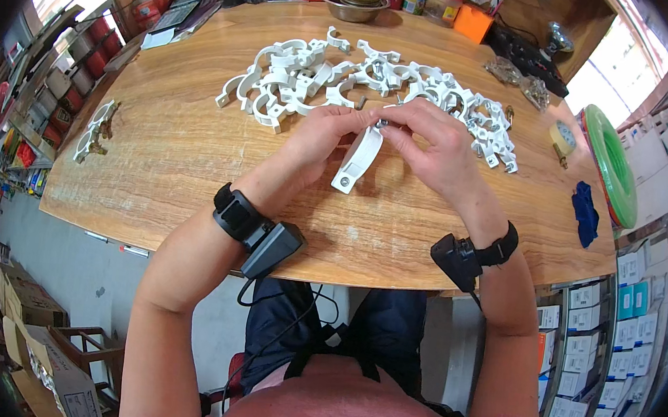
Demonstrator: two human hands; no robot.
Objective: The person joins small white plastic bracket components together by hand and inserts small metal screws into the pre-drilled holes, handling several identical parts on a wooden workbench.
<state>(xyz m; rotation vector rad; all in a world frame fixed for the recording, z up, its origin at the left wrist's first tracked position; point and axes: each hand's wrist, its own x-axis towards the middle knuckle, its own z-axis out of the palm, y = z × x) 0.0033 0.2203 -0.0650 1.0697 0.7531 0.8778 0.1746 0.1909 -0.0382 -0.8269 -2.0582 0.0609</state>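
Note:
A white plastic pipe clamp point(360, 160) hangs between my two hands over the middle of the table, its lower end with a round metal insert tilted down toward me. My left hand point(317, 142) pinches the clamp's upper end with thumb and finger. At that same end, the thumb and fingers of my right hand point(441, 148) close on a small metal screw point(381, 123). The fingers partly cover where screw and clamp meet. Just beyond my hands lies a heap of white pipe clamps point(288, 73), with smaller white clamps point(484, 130) on its right side.
On the wooden table point(155, 161), a few white rings with brassy parts point(94, 132) lie far left. At right are a tape roll point(562, 139), a dark blue cloth point(584, 214), a green coil point(608, 165) and bags of small parts point(535, 91). A metal bowl point(336, 7) stands at the back.

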